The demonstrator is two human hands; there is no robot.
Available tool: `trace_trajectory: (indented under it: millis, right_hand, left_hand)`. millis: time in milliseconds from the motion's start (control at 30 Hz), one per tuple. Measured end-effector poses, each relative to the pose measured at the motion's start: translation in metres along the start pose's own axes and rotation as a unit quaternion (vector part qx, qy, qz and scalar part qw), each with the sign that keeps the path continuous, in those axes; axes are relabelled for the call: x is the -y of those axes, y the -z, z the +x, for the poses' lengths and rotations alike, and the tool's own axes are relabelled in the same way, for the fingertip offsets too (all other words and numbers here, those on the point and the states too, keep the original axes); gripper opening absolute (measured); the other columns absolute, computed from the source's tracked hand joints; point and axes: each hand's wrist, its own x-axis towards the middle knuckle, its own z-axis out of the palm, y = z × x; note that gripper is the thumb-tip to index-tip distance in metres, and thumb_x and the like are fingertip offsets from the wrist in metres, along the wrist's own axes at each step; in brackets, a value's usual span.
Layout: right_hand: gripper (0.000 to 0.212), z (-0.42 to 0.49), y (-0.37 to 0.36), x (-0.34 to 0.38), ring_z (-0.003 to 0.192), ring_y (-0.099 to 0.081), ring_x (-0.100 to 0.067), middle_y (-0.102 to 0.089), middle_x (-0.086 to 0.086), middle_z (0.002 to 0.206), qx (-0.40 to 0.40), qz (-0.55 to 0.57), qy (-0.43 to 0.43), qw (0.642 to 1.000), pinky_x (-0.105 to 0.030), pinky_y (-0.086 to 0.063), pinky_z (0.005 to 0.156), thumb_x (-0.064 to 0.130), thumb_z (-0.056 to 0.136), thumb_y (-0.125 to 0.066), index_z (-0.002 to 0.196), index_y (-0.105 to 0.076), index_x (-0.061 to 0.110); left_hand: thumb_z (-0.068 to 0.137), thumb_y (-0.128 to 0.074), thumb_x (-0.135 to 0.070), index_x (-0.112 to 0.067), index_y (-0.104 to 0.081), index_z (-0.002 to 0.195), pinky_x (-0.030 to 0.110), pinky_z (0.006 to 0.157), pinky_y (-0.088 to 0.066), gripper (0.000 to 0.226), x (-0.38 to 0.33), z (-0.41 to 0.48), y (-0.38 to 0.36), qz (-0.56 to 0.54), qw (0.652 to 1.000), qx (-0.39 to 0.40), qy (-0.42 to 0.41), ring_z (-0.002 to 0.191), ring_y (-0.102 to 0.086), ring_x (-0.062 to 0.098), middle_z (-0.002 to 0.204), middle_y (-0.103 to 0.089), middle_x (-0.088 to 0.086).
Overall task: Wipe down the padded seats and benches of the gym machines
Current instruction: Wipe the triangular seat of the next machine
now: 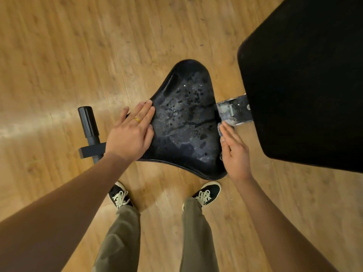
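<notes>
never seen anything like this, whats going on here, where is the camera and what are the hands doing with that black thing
There is one picture, from a wide-angle camera worn on the person's head, looking down past their arms to their shoes and the wooden floor. The black shape in the middle is a gym machine's padded seat, speckled with wet drops and smears. The left hand, wearing a ring, lies flat on its left edge. The right hand presses a small grey cloth against its right edge with straight fingers; most of the cloth is hidden. The big black pad at upper right is another cushion, joined by a scuffed metal bracket. A black bar sticks out at left.
</notes>
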Motion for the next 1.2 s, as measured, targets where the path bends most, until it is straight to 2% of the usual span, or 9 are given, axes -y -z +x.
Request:
trace_trajectory:
  millis: [133, 267, 333, 567, 667, 867, 933, 1100, 1200]
  right_hand:
    - [0.039, 0.028, -0.012, 0.015, 0.140, -0.041, -0.005, -0.048, 0.008, 0.149, -0.030, 0.013, -0.018, 0.999, -0.030, -0.037, 0.116, 0.013, 0.104, -0.048, 0.142, -0.052, 0.016]
    - [0.037, 0.087, -0.026, 0.030, 0.137, -0.040, -0.003, -0.051, -0.002, 0.148, -0.052, 0.026, 0.002, 0.998, -0.012, -0.026, 0.114, 0.009, 0.103, -0.049, 0.139, -0.055, 0.010]
    - [0.038, 0.095, -0.025, 0.033, 0.136, -0.038, -0.001, -0.050, -0.002, 0.148, -0.049, 0.025, 0.007, 0.998, -0.009, -0.024, 0.113, 0.009, 0.103, -0.049, 0.140, -0.055, 0.009]
    - [0.041, 0.027, 0.000, 0.011, 0.141, -0.038, -0.001, -0.044, 0.010, 0.151, 0.023, 0.004, 0.012, 1.000, -0.030, -0.035, 0.117, 0.009, 0.103, -0.049, 0.144, -0.049, 0.017]
    - [0.039, 0.048, -0.005, 0.016, 0.139, -0.040, 0.000, -0.047, 0.008, 0.149, 0.002, 0.012, 0.000, 1.000, -0.023, -0.034, 0.116, 0.011, 0.103, -0.049, 0.142, -0.052, 0.015]
    - [0.037, 0.168, -0.025, 0.045, 0.132, -0.038, 0.003, -0.050, 0.001, 0.146, -0.018, 0.017, 0.030, 0.999, -0.005, -0.021, 0.111, 0.012, 0.103, -0.048, 0.139, -0.055, 0.009]
    - [0.037, 0.174, -0.023, 0.050, 0.133, -0.039, 0.001, -0.051, -0.002, 0.148, -0.005, 0.010, 0.041, 0.999, -0.005, -0.021, 0.112, 0.013, 0.104, -0.047, 0.140, -0.054, 0.010]
    - [0.039, 0.115, -0.009, 0.041, 0.140, -0.039, -0.001, -0.045, 0.004, 0.150, 0.025, 0.026, 0.040, 0.999, -0.019, -0.029, 0.117, 0.009, 0.103, -0.049, 0.143, -0.051, 0.011]
    - [0.038, 0.102, -0.010, 0.037, 0.140, -0.041, -0.003, -0.047, 0.001, 0.150, 0.013, 0.024, 0.021, 0.999, -0.017, -0.030, 0.115, 0.009, 0.103, -0.050, 0.141, -0.052, 0.010]
  left_hand:
    - [0.103, -0.032, -0.029, -0.009, -0.043, 0.149, 0.048, 0.120, -0.023, 0.051, -0.008, -0.002, -0.002, 0.009, 0.999, -0.018, 0.036, 0.147, -0.030, 0.020, 0.158, -0.035, 0.005]
    - [0.103, -0.032, -0.031, -0.011, -0.044, 0.149, 0.044, 0.120, -0.024, 0.051, -0.009, -0.002, -0.008, -0.010, 0.998, -0.031, 0.050, 0.148, -0.029, 0.018, 0.158, -0.035, 0.003]
    - [0.103, -0.033, -0.030, -0.011, -0.044, 0.148, 0.044, 0.120, -0.024, 0.051, -0.008, -0.003, -0.009, -0.014, 0.998, -0.037, 0.046, 0.148, -0.030, 0.018, 0.158, -0.036, 0.003]
    - [0.100, -0.041, -0.026, -0.010, -0.050, 0.145, 0.047, 0.116, -0.031, 0.048, -0.008, -0.003, -0.010, -0.027, 0.996, -0.066, 0.048, 0.144, -0.037, 0.021, 0.155, -0.040, 0.005]
    - [0.100, -0.042, -0.025, -0.009, -0.050, 0.144, 0.048, 0.115, -0.032, 0.048, -0.006, -0.003, -0.011, -0.027, 0.996, -0.076, 0.038, 0.143, -0.038, 0.022, 0.154, -0.041, 0.005]
    - [0.100, -0.040, -0.027, -0.010, -0.049, 0.145, 0.048, 0.116, -0.031, 0.049, -0.005, -0.003, -0.014, -0.027, 0.996, -0.075, 0.036, 0.144, -0.037, 0.021, 0.155, -0.039, 0.005]
    - [0.100, -0.040, -0.028, -0.010, -0.049, 0.145, 0.047, 0.116, -0.031, 0.049, -0.005, -0.002, -0.013, -0.026, 0.996, -0.076, 0.034, 0.144, -0.037, 0.021, 0.155, -0.040, 0.005]
    - [0.099, -0.042, -0.025, -0.009, -0.052, 0.143, 0.047, 0.116, -0.032, 0.047, -0.006, -0.003, -0.013, -0.034, 0.994, -0.102, 0.035, 0.142, -0.040, 0.022, 0.153, -0.042, 0.006]
    - [0.100, -0.041, -0.025, -0.008, -0.053, 0.142, 0.045, 0.117, -0.032, 0.047, -0.005, -0.003, -0.014, -0.035, 0.993, -0.110, 0.030, 0.142, -0.041, 0.022, 0.153, -0.043, 0.006]
